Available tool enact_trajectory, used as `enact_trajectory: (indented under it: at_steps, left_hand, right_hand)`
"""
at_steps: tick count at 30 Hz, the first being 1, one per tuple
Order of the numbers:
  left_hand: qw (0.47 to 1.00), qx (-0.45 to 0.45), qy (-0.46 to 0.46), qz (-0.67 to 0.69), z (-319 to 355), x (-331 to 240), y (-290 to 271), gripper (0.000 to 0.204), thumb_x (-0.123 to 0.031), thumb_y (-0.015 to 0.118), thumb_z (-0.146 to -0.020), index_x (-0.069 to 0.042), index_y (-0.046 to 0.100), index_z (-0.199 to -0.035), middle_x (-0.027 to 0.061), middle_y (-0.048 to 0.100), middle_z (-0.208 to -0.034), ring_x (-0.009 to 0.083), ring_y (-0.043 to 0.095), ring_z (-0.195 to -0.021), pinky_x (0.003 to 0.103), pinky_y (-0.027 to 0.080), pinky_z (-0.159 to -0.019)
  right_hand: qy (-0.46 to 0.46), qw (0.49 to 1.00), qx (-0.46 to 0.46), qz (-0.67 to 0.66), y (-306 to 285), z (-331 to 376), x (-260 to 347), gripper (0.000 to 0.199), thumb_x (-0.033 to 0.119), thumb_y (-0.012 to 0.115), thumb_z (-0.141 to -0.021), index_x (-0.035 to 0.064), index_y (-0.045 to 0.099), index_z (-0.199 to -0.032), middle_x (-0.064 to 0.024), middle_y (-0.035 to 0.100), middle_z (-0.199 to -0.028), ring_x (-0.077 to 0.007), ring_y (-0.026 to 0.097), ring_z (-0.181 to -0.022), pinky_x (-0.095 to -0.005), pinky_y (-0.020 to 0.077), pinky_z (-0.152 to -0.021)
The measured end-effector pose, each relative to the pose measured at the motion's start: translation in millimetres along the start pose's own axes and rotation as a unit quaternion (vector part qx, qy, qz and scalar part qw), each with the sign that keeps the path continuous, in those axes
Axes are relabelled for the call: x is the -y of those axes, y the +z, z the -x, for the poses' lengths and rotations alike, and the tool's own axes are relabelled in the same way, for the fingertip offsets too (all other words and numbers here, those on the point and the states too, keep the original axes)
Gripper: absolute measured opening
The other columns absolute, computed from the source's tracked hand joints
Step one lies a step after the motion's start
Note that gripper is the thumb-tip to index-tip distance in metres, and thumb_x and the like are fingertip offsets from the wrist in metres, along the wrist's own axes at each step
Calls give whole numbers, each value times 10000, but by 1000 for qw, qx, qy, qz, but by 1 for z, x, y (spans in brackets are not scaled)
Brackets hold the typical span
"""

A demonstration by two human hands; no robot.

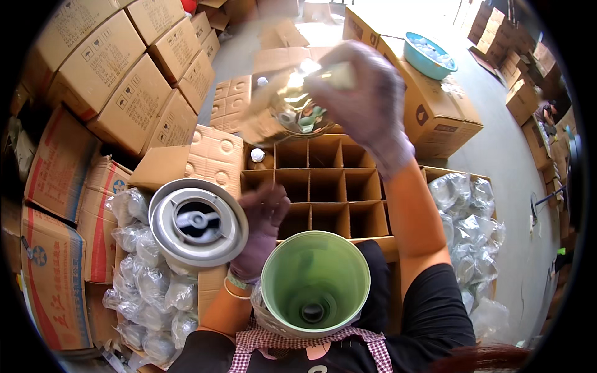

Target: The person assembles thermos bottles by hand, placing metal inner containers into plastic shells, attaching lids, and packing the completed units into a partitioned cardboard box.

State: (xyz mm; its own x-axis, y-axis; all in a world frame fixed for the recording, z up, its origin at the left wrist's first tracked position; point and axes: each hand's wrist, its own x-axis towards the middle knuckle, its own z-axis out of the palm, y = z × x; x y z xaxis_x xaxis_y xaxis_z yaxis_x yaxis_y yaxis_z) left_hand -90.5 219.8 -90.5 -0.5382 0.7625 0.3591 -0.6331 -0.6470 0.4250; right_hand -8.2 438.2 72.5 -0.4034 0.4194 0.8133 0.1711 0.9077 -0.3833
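Note:
My right hand [367, 99], gloved and raised over a divided carton, grips a shiny, silvered glass flask liner [300, 107] by its pale narrow end; both are smeared by motion. My left hand [261, 227], also gloved, is beside a grey round plastic piece [163, 217] with an opening in its middle. Its fingers look apart and hold nothing I can see, though their tips are blurred. A green flask shell [280, 273], cylindrical and open at the top, stands upright against my lap with its wide mouth facing up. At its bottom shows a small dark round hole.
The divided carton [311, 204] lies ahead, with a white-capped item [257, 155] in one cell. Plastic-wrapped items [149, 280] fill a box at left; more wrapped items [466, 217] are at right. Cartons [127, 102] are stacked at far left. A blue basin [429, 59] sits on a carton.

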Motion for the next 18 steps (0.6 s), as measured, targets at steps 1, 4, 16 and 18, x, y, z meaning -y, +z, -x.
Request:
enact_trajectory:
  at_steps: [1, 4, 16, 18]
  left_hand:
    - [994, -108, -19, 21, 3, -9, 16, 547, -412, 490, -1053, -113, 466, -1511, 202, 525, -1446, 327, 546, -1243, 555, 403, -1125]
    - [993, 43, 92, 64, -2, -44, 11, 732, -493, 487, -1015, -231, 260, -1660, 170, 332, -1653, 367, 432, -1443, 558, 324, -1209]
    - [980, 186, -46, -56, 33, -80, 100, 483, -311, 560, -1045, -50, 522, -1450, 145, 546, -1486, 308, 488, -1400, 494, 346, -1208]
    - [962, 128, -80, -227, 57, -78, 94, 487, -298, 583, -1034, -43, 533, -1445, 147, 571, -1459, 289, 505, -1387, 469, 360, -1200]
  right_hand:
    - [1, 996, -52, -68, -27, 7, 19, 343, 283, 850, -739, 52, 660, -908, -150, 692, -867, -295, 687, -768, -395, 553, -722]
    - [19, 988, -15, -151, -78, 59, 76, 397, 178, 859, -741, 46, 632, -1038, -195, 684, -1095, -295, 687, -935, -394, 556, -762]
    - [236, 655, 208, -687, -101, 206, 93, 1367, 735, 778, -767, 46, -3, -1652, -184, 242, -1684, -301, 193, -1568, -449, 180, -1262]
    - [260, 749, 129, -595, -83, 220, 87, 1195, 707, 732, -841, 42, 105, -1611, -175, 375, -1570, -264, 317, -1486, -421, 251, -1229]
